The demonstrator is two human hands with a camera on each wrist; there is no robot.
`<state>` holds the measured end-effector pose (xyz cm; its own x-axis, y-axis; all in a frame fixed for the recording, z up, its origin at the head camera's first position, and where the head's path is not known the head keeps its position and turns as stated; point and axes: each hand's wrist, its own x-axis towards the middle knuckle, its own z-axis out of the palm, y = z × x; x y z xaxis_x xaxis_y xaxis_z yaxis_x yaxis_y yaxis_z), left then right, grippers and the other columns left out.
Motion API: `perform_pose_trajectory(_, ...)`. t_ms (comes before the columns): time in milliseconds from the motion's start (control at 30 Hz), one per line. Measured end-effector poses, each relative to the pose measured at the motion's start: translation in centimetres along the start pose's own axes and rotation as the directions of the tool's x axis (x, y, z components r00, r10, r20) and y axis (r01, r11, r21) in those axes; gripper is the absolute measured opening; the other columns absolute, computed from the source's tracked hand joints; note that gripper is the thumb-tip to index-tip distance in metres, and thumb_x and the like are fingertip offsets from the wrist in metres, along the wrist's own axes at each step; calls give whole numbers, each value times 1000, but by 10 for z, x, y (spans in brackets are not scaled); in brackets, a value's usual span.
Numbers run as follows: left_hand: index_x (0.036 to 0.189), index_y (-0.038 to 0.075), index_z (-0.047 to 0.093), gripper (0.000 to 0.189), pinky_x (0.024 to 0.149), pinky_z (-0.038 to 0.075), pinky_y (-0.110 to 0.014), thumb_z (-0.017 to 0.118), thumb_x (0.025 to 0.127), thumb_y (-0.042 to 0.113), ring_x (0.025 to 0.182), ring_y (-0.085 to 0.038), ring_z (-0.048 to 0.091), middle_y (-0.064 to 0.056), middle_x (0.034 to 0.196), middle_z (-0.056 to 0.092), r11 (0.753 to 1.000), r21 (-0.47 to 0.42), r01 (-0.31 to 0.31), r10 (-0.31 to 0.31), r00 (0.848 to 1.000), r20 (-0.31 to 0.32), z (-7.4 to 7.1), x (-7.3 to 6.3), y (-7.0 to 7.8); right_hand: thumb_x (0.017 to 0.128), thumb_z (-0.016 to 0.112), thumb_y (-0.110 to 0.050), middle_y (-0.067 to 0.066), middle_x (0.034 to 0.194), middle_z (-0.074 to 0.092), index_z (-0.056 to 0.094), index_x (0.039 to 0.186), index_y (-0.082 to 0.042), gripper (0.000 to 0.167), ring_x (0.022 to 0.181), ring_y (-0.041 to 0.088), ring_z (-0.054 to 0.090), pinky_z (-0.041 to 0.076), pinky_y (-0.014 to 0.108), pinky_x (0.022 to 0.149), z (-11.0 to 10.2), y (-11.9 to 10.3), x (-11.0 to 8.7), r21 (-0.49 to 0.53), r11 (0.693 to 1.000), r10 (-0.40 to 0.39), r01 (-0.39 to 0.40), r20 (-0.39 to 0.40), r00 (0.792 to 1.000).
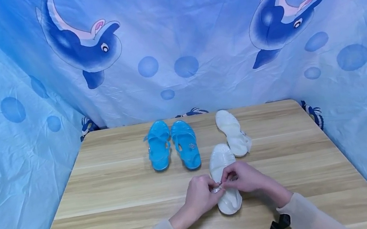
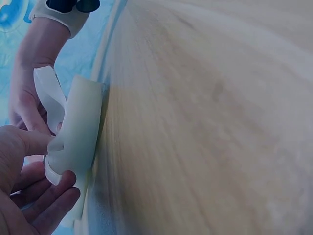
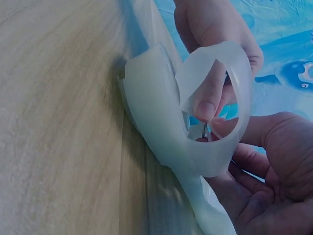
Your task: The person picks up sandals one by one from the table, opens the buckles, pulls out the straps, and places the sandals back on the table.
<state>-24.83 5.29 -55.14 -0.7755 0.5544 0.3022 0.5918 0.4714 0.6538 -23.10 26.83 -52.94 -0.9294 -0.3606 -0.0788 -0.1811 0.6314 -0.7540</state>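
A white jelly sandal (image 1: 221, 158) lies on the table, toe pointing away from me. Over its left side both hands meet at a small metal buckle (image 3: 205, 130) on the ankle strap. My left hand (image 1: 198, 195) pinches the strap by the buckle from the left, its thumb and forefinger close together. From the right, my right hand (image 1: 245, 176) reaches across the sandal and pinches the strap at the same spot. In the right wrist view the strap (image 3: 241, 93) loops up above the sole, with the fingertips of both hands at the buckle.
A second white sandal (image 1: 231, 131) lies just behind, to the right. Two blue sandals (image 1: 158, 150) stand side by side left of it, toes away. Blue dolphin-print curtains (image 1: 162, 25) enclose the wooden table (image 1: 110, 198) at the back and sides.
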Motion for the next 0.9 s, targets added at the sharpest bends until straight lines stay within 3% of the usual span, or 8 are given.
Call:
perform_pose_trajectory(200, 83, 10, 86, 11, 60, 46, -8, 90, 84, 21, 62, 5, 56, 1, 74, 76, 1000, 5, 3, -3, 1000, 1, 2, -1, -3, 95, 80, -21, -10, 83, 73, 76, 87, -21, 9, 78, 4, 63, 54, 20, 71, 4, -3, -2, 31, 999, 11, -11, -11, 1000)
perform_pose_trajectory(467, 84, 9, 86, 11, 59, 45, -9, 90, 84, 19, 62, 3, 55, 0, 74, 75, 1000, 0, 14, -14, 1000, 7, 0, 1, 0, 95, 76, -12, -8, 86, 74, 76, 89, -18, 8, 80, 3, 63, 53, 20, 75, -1, -1, 1, 29, 1000, 0, 0, 4, 1000)
perform_pose_trajectory(667, 84, 9, 86, 11, 58, 44, -9, 90, 84, 20, 62, 4, 53, 1, 73, 74, 1000, 10, 27, -27, 1000, 9, -2, 2, 1, 97, 77, -18, -9, 87, 75, 76, 90, -20, 7, 81, 3, 62, 52, 21, 74, -3, 3, 3, 43, 999, -16, 14, 36, 999)
perform_pose_trajectory(900, 86, 9, 86, 13, 57, 43, -9, 90, 85, 21, 61, 5, 51, 1, 72, 73, 1000, 28, 12, -13, 1000, 10, -3, 0, 3, 94, 82, -26, -11, 86, 77, 80, 89, -20, 9, 81, 2, 62, 53, 20, 75, -2, 5, 5, 44, 999, -31, 30, 17, 999)
